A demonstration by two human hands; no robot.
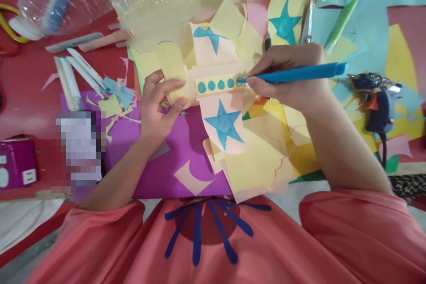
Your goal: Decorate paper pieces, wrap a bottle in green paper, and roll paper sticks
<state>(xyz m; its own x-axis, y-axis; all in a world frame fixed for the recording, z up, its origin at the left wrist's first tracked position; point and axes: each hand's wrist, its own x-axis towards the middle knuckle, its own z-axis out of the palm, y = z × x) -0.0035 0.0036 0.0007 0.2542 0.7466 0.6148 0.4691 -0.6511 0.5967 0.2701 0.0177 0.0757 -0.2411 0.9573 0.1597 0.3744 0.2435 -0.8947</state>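
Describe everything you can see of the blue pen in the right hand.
The blue pen is long and slim, with a smooth, plastic-looking barrel and a distinct section at its far end. It runs nearly level across the view, far end to the right, in the grip of the right hand, thumb and fingers near the tip. The tip appears to touch an unfilled circle on the yellow strip.

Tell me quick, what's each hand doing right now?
Left hand: partly open, fingers against the pale yellow paper piece; can't tell if gripping.
Right hand: closed, holding a blue pen.
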